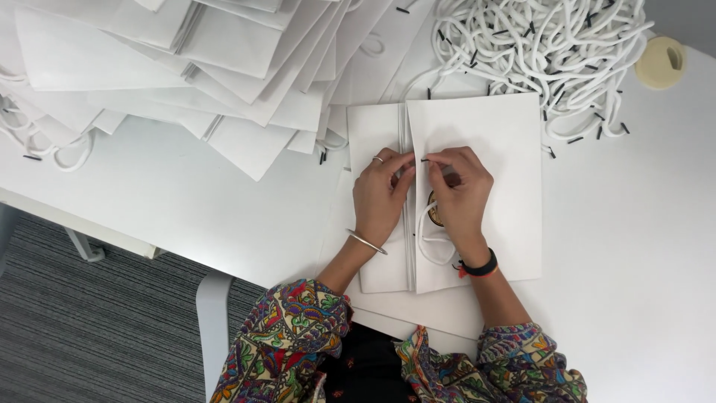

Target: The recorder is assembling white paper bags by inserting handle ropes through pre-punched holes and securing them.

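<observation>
White paper bag (477,134) lies flat on the white counter (634,246), directly in front of the person, on top of further flat white sheets; its folded top edge runs down the middle between the two hands; a white cord handle (426,246) loops out beneath the right wrist. Right hand (459,190) rests on the bag with its fingers (440,159) pinched together on the cord's black tip (424,160); left hand (380,194) presses the bag's left panel, its fingers (399,166) closed against the fold, just beside the right fingertips. Behind the bag, a fanned stack of flat white bags (224,67) covers the counter's far left; a heap of white cords (537,45) lies far right; a tape roll (660,61) sits beside the heap.
</observation>
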